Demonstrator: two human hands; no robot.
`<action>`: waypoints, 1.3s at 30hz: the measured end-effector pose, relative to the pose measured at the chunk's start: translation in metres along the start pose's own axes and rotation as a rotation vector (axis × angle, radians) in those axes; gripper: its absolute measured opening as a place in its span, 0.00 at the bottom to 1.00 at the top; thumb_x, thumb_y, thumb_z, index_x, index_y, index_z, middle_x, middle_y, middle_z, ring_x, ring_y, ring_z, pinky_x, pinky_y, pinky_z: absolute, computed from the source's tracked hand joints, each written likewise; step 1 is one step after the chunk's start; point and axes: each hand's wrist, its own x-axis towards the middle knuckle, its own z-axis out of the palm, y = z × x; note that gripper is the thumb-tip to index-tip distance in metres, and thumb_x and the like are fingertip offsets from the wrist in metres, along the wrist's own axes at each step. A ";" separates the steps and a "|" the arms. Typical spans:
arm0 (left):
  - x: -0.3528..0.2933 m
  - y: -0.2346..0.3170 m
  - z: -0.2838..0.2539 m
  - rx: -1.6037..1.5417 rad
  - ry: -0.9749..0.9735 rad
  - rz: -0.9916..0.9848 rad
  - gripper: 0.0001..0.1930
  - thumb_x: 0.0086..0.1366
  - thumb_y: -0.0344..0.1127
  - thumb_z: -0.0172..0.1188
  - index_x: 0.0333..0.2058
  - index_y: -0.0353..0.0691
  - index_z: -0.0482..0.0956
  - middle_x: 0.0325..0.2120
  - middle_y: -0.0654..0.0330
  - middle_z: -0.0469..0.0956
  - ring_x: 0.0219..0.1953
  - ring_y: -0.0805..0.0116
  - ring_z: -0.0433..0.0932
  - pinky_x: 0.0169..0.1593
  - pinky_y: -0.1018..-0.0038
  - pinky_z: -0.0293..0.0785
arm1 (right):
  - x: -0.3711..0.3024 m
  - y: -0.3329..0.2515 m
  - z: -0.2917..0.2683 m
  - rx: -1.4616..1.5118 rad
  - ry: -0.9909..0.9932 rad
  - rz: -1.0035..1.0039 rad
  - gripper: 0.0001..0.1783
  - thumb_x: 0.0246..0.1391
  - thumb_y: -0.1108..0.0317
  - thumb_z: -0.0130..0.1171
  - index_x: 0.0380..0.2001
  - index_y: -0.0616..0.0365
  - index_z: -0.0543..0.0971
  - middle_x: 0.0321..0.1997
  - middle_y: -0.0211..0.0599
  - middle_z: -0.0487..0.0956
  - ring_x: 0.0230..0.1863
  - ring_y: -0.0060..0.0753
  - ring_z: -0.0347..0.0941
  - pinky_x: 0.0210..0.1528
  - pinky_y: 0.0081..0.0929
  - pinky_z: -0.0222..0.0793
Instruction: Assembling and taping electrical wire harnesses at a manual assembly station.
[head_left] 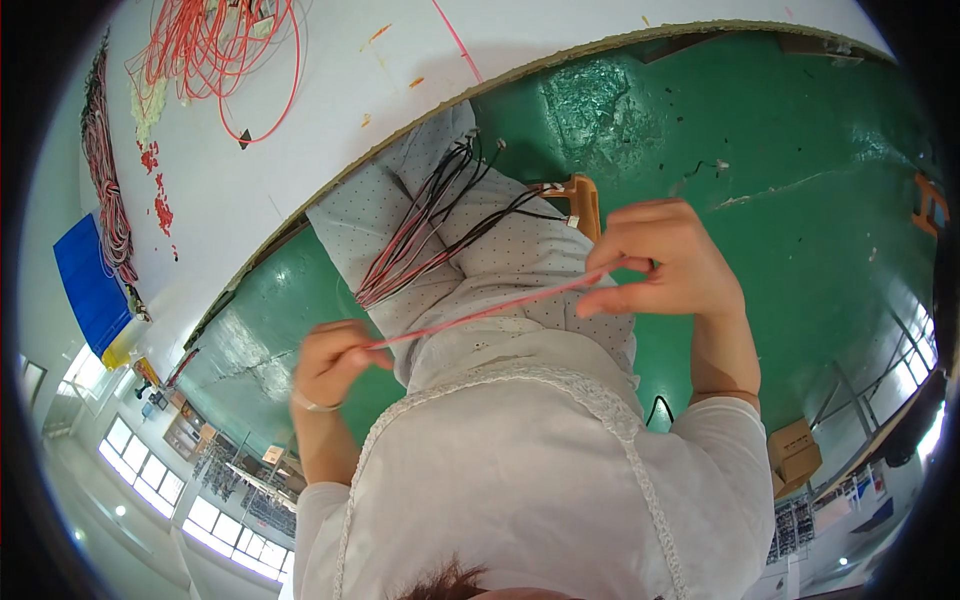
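The left hand (335,362), toward eight o'clock, has thumb and forefinger pinched together on one end of a pink wire (500,307). The wire slants above the lap to the right hand (660,262) at two o'clock, whose fingers curl by it, thumb slightly apart; I cannot tell how firmly. Bundled wires (428,212) lie toward eleven o'clock.

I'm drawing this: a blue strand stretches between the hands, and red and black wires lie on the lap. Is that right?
Not blue: the head view shows the strand is pink. It stretches between the left hand and right hand, and the wires lie on the lap.
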 end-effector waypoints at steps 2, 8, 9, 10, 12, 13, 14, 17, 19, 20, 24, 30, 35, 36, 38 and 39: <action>-0.056 0.007 -0.029 0.453 0.357 -0.030 0.16 0.71 0.41 0.55 0.32 0.33 0.81 0.26 0.57 0.83 0.31 0.67 0.77 0.41 0.74 0.72 | -0.004 0.012 0.003 -0.034 -0.045 0.110 0.12 0.40 0.64 0.76 0.24 0.55 0.82 0.15 0.26 0.67 0.16 0.22 0.59 0.20 0.26 0.49; -0.175 -0.029 -0.086 0.727 0.909 -0.533 0.15 0.74 0.39 0.55 0.41 0.31 0.83 0.36 0.58 0.85 0.39 0.73 0.79 0.47 0.76 0.73 | -0.027 0.058 0.040 -0.157 -0.097 0.301 0.08 0.49 0.65 0.70 0.30 0.55 0.82 0.20 0.31 0.71 0.20 0.28 0.67 0.24 0.29 0.61; -0.189 -0.057 -0.087 0.729 0.882 -0.575 0.14 0.73 0.39 0.56 0.40 0.33 0.84 0.33 0.58 0.85 0.35 0.73 0.79 0.42 0.76 0.72 | -0.026 0.058 0.049 -0.149 -0.159 0.221 0.07 0.51 0.65 0.69 0.31 0.54 0.83 0.21 0.32 0.72 0.22 0.31 0.69 0.27 0.31 0.65; -0.199 -0.085 -0.088 0.731 0.850 -0.613 0.13 0.72 0.39 0.57 0.40 0.35 0.85 0.29 0.59 0.85 0.30 0.72 0.79 0.37 0.76 0.72 | -0.026 0.062 0.057 -0.151 -0.154 0.227 0.07 0.51 0.65 0.69 0.31 0.54 0.83 0.21 0.32 0.72 0.22 0.31 0.69 0.27 0.31 0.65; -0.229 -0.132 -0.089 0.774 0.749 -0.785 0.12 0.69 0.40 0.60 0.40 0.38 0.86 0.33 0.51 0.85 0.33 0.61 0.82 0.40 0.68 0.75 | -0.030 0.072 0.075 -0.227 -0.097 0.061 0.07 0.54 0.62 0.66 0.34 0.51 0.83 0.25 0.32 0.74 0.27 0.36 0.72 0.32 0.33 0.69; -0.244 -0.164 -0.083 0.894 0.641 -0.863 0.13 0.67 0.40 0.61 0.43 0.39 0.85 0.38 0.48 0.83 0.38 0.56 0.82 0.45 0.64 0.76 | -0.032 0.077 0.078 -0.222 -0.102 0.053 0.07 0.54 0.62 0.66 0.34 0.51 0.83 0.25 0.32 0.74 0.27 0.36 0.72 0.32 0.33 0.69; -0.249 -0.186 -0.083 1.012 0.519 -0.931 0.14 0.66 0.40 0.62 0.45 0.40 0.84 0.42 0.45 0.82 0.43 0.50 0.81 0.49 0.60 0.76 | -0.034 0.083 0.083 -0.260 -0.081 0.032 0.07 0.55 0.62 0.65 0.35 0.50 0.84 0.26 0.31 0.74 0.30 0.37 0.73 0.35 0.34 0.70; -0.113 -0.145 -0.038 0.623 0.722 -0.418 0.21 0.71 0.39 0.57 0.57 0.35 0.75 0.54 0.48 0.77 0.57 0.58 0.76 0.58 0.68 0.72 | -0.039 0.080 0.103 -0.259 -0.059 0.010 0.08 0.56 0.62 0.64 0.38 0.48 0.84 0.29 0.30 0.75 0.36 0.38 0.74 0.39 0.35 0.71; -0.018 -0.102 0.007 0.323 0.670 -0.226 0.17 0.72 0.38 0.56 0.55 0.37 0.78 0.52 0.54 0.79 0.50 0.63 0.80 0.56 0.71 0.72 | -0.030 0.077 0.119 -0.202 -0.073 -0.037 0.09 0.57 0.62 0.63 0.40 0.48 0.85 0.31 0.29 0.75 0.38 0.37 0.73 0.41 0.34 0.71; 0.031 -0.068 0.032 0.427 0.505 -0.044 0.16 0.70 0.36 0.58 0.53 0.38 0.79 0.50 0.53 0.79 0.49 0.60 0.80 0.54 0.70 0.72 | -0.025 0.081 0.128 -0.152 -0.108 -0.042 0.09 0.57 0.64 0.63 0.41 0.48 0.84 0.33 0.29 0.76 0.40 0.37 0.73 0.42 0.34 0.71; 0.134 -0.059 0.089 0.781 0.328 0.266 0.16 0.62 0.34 0.66 0.48 0.41 0.81 0.40 0.54 0.78 0.43 0.52 0.78 0.46 0.63 0.75 | -0.020 0.094 0.143 0.079 -0.079 -0.052 0.11 0.58 0.69 0.61 0.44 0.49 0.84 0.40 0.27 0.78 0.45 0.36 0.73 0.47 0.33 0.70; 0.157 -0.080 0.113 0.662 0.444 0.257 0.13 0.62 0.35 0.66 0.45 0.43 0.83 0.34 0.57 0.76 0.34 0.57 0.79 0.34 0.67 0.76 | -0.054 0.092 0.113 0.154 0.497 0.634 0.08 0.63 0.66 0.57 0.38 0.58 0.81 0.34 0.35 0.80 0.34 0.26 0.77 0.36 0.27 0.72; 0.166 -0.084 0.117 0.652 0.458 0.276 0.10 0.63 0.37 0.63 0.43 0.44 0.82 0.36 0.59 0.75 0.31 0.56 0.80 0.31 0.64 0.77 | -0.021 0.116 0.099 -0.025 0.114 0.983 0.16 0.63 0.57 0.54 0.37 0.60 0.81 0.28 0.38 0.82 0.23 0.34 0.77 0.29 0.30 0.71; 0.167 -0.083 0.118 0.643 0.450 0.264 0.10 0.63 0.36 0.63 0.43 0.43 0.82 0.36 0.59 0.75 0.31 0.56 0.80 0.31 0.64 0.77 | -0.012 0.119 0.101 0.039 0.090 1.055 0.19 0.64 0.56 0.51 0.37 0.62 0.80 0.29 0.38 0.83 0.23 0.31 0.77 0.28 0.28 0.71; 0.168 -0.079 0.119 0.587 0.475 0.245 0.09 0.63 0.33 0.63 0.42 0.42 0.82 0.35 0.57 0.76 0.32 0.56 0.79 0.34 0.65 0.77 | -0.007 0.140 0.112 0.209 0.212 0.978 0.18 0.63 0.58 0.51 0.39 0.62 0.80 0.32 0.36 0.83 0.26 0.27 0.77 0.29 0.24 0.70; 0.171 -0.077 0.120 0.527 0.498 0.231 0.08 0.63 0.31 0.63 0.41 0.40 0.82 0.35 0.56 0.76 0.34 0.56 0.79 0.36 0.66 0.76 | -0.007 0.150 0.117 0.374 0.336 0.894 0.16 0.62 0.60 0.51 0.40 0.62 0.80 0.34 0.33 0.83 0.30 0.24 0.77 0.30 0.19 0.70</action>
